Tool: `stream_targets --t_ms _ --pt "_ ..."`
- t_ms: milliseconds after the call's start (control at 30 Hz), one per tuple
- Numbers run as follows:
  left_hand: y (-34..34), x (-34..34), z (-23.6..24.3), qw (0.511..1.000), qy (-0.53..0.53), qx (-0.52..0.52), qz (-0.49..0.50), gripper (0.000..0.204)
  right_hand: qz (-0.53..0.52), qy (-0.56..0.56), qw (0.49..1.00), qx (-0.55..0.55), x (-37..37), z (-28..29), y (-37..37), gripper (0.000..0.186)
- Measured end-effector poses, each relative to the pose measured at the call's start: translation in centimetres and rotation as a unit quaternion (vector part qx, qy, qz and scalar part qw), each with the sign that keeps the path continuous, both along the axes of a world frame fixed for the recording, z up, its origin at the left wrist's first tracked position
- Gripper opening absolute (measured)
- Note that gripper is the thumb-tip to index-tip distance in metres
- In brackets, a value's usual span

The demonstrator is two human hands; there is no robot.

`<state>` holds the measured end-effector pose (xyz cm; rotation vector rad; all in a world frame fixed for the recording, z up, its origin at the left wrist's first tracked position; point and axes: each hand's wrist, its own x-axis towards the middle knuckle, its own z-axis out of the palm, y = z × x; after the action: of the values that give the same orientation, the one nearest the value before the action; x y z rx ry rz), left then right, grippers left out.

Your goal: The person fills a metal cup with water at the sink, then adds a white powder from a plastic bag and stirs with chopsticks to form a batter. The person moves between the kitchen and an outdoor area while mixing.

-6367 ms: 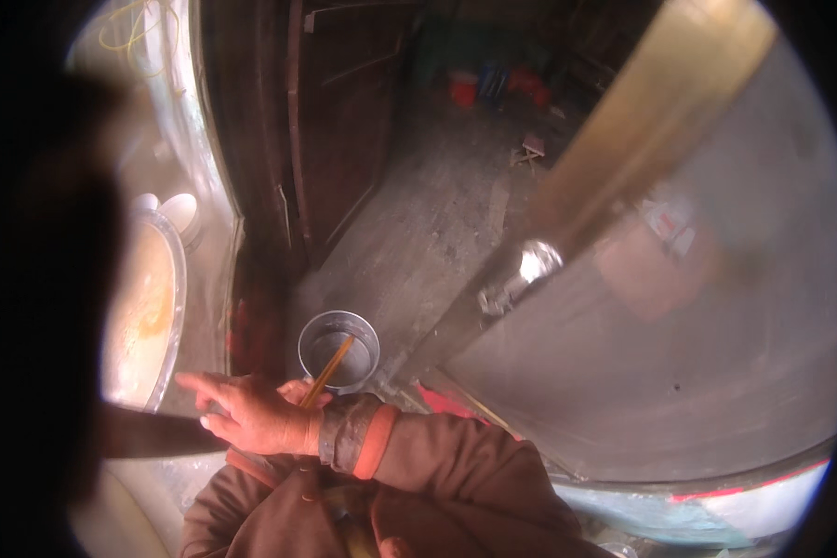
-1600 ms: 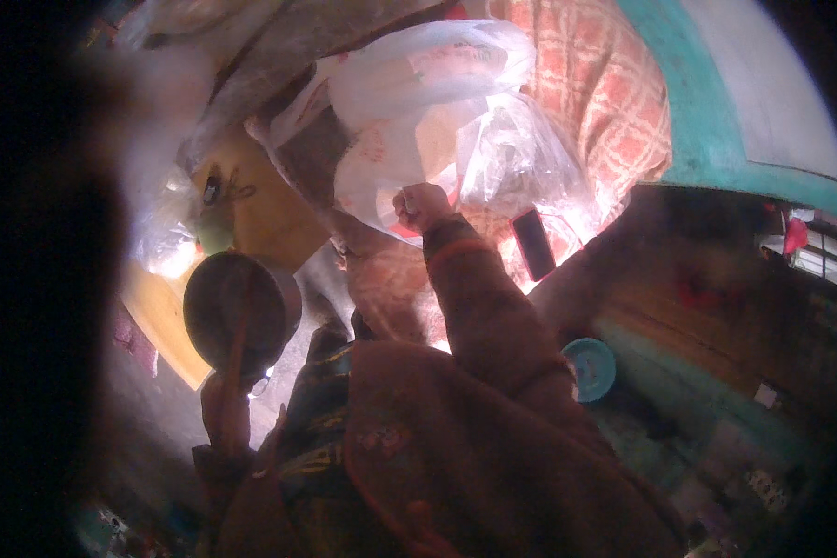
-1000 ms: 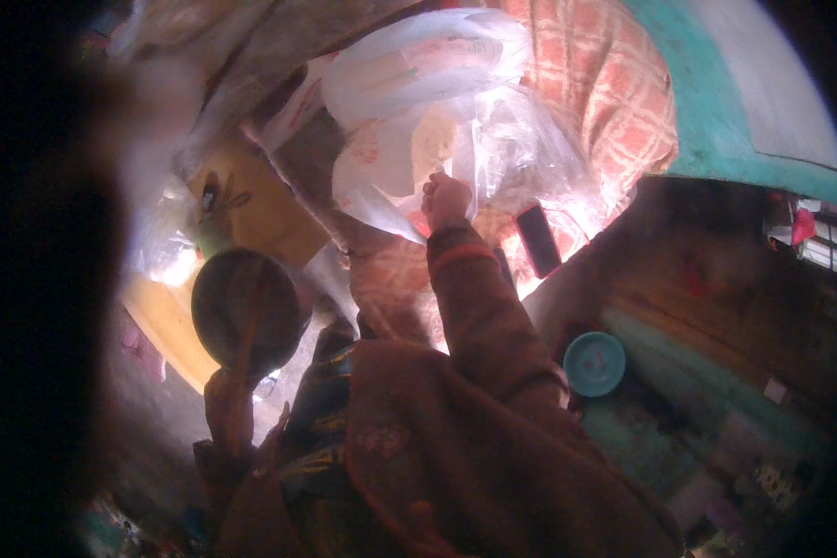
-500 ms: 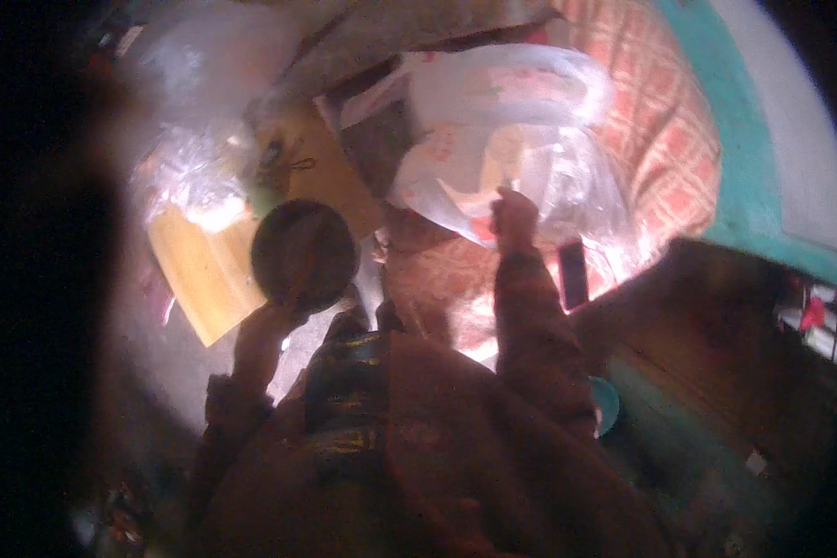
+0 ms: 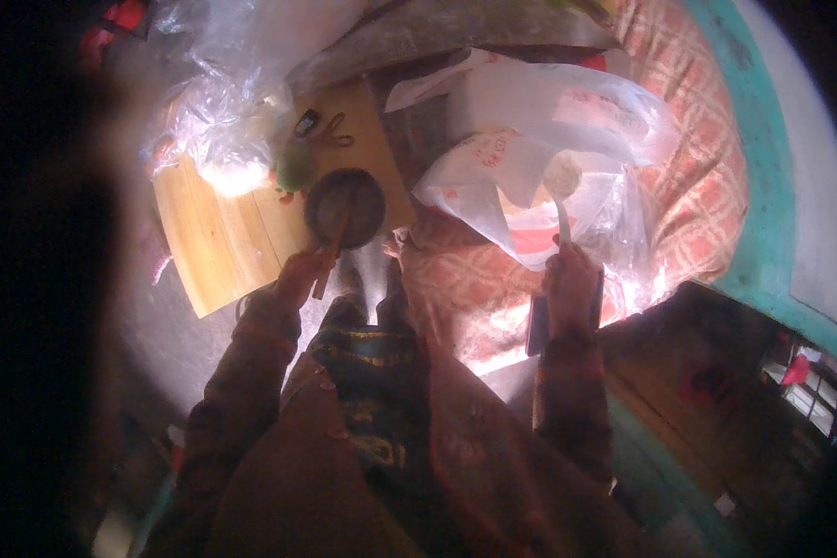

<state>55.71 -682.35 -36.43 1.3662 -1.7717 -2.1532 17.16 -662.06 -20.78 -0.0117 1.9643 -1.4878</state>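
Now a long-handled scoop [image 5: 564,219] stands out plainly against a white plastic bag [image 5: 567,102], its round bowl heaped with something pale and grainy-looking. Half a second earlier that bowl could not be made out at the bag's mouth; the change suggests, as a judgement, that the scoop is now loaded. The right hand [image 5: 572,279] has its grip closed around the end of the handle, at the near side of the bag, which lies on a red-and-cream checked blanket [image 5: 707,191] beside a clear plastic bag [image 5: 623,219]. A dark phone [image 5: 538,327], seen whole beside the wrist a second ago, is now partly covered by that wrist. To the left, the left hand [image 5: 298,274] pinches a pair of wooden chopsticks [image 5: 322,279] at the near rim of a round, dark pot [image 5: 370,206]; the chopsticks lean into it. The pot is over the near edge of a wooden desk [image 5: 219,242]; whether it touches the top, I cannot tell, and its contents are too dim to make out. Just beyond sit a small green object [image 5: 295,166] and, farther back, crumpled clear plastic [image 5: 228,121].
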Motion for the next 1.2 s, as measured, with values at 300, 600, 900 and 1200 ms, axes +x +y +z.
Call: stream_targets --t_ms 300,600,900,1200 --pt "-1.5 -2.0 2.9 0.981 -0.026 0.13 0.141 0.024 -0.019 -0.088 0.996 0.001 2.6 2.4 2.1 0.022" --pt "0.8 -4.4 9.0 0.927 -0.146 0.297 0.173 0.062 -0.037 -0.1 0.994 0.01 3.9 6.2 2.9 0.02" --pt "0.3 -4.1 5.8 0.937 -0.081 0.304 0.155 0.049 -0.03 -0.091 0.994 0.044 5.3 11.1 4.4 0.019" --pt "2.3 -2.3 11.9 0.982 -0.088 0.124 0.116 0.031 0.108 -0.067 0.992 0.019 8.6 16.0 5.2 0.025"
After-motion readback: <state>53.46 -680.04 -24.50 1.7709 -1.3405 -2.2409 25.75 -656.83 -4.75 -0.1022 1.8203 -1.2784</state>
